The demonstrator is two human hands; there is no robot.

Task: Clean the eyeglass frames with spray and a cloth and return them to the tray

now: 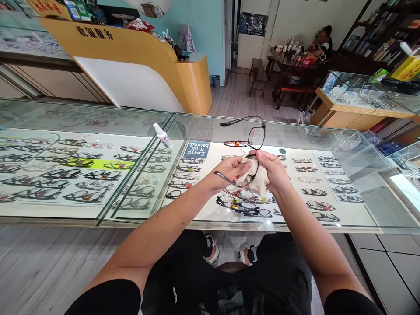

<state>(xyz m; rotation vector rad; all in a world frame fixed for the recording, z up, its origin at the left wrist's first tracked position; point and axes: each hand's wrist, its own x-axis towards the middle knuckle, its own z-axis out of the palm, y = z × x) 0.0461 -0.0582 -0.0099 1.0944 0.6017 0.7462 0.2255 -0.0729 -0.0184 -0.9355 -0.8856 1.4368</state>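
Black short sleeves [108, 295], black trousers [197, 271], sandals [211, 249].

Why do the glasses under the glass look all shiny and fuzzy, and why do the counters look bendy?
Head view: daylight reflects off the glass countertop, veiling the displayed frames; small glare spots near its front edge. The wide lens curves the counters. The eyeglasses, cloth, left hand and right hand look sharp. A seated person's face is blurred.

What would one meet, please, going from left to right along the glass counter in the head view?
Spray bottle → blue sign → left hand → cloth → right hand.
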